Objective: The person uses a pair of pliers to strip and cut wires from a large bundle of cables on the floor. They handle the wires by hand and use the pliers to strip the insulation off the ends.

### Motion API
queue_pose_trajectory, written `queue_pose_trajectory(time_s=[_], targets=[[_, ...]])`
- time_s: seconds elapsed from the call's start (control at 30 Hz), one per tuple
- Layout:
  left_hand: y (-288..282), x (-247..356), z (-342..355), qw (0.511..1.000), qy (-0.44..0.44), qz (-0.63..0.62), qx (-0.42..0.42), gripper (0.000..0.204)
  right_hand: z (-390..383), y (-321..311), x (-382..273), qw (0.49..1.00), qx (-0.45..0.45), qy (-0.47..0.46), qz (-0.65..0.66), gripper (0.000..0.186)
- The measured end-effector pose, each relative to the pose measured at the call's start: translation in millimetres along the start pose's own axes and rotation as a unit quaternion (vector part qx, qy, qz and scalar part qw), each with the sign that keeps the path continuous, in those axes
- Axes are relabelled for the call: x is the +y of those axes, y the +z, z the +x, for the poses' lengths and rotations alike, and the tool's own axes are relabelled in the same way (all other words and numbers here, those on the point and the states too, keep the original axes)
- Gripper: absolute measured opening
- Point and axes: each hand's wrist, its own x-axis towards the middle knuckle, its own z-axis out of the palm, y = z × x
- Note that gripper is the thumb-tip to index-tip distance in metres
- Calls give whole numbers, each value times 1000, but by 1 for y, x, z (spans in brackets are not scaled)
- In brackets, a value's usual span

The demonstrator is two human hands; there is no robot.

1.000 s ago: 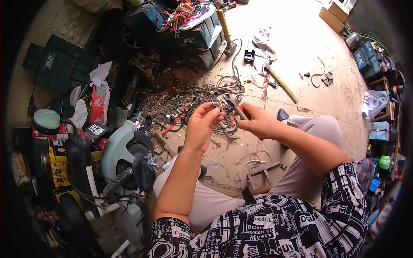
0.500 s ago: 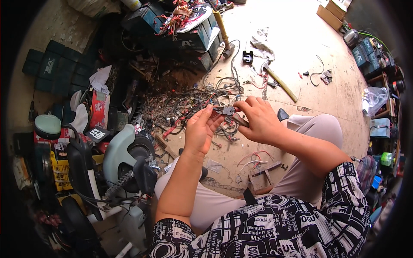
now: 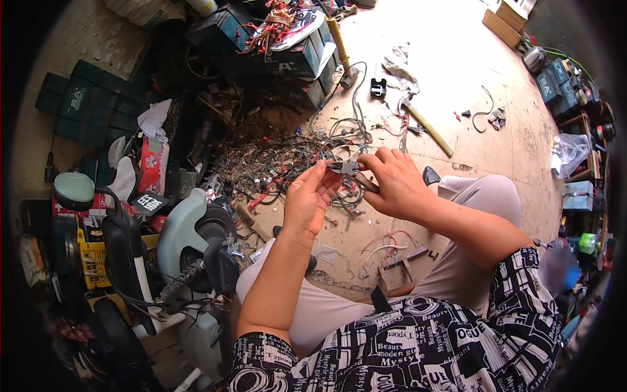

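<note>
Basically, right hand [image 3: 398, 186] clenched round pliers [image 3: 349, 171], long axis running left toward left hand [image 3: 310, 199]; left fingertips pinch something at the nose, too small to tell.

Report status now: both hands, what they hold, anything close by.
Right hand gripping dark metal pliers. Left hand pinching a small piece at the pliers' nose. Tangled pile of scrap wires on the floor just beyond.

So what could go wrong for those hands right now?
The right hand works pliers right against the left hand's fingertips, so a slip might pinch or nick them. Whatever small piece sits in the jaws could drop into the tangled wires on the floor and be hard to find again.
</note>
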Motion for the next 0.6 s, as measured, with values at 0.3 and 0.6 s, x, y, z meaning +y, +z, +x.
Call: queue_pose_trajectory(time_s=[0.3,0.6], targets=[[-1,0,1,1000,0,-5,0,23,-1,2,3,1000,5,-8,14,48],[2,2,-3,1000,-4,-1,7,22,1,1,4,999,5,-28,14,48]])
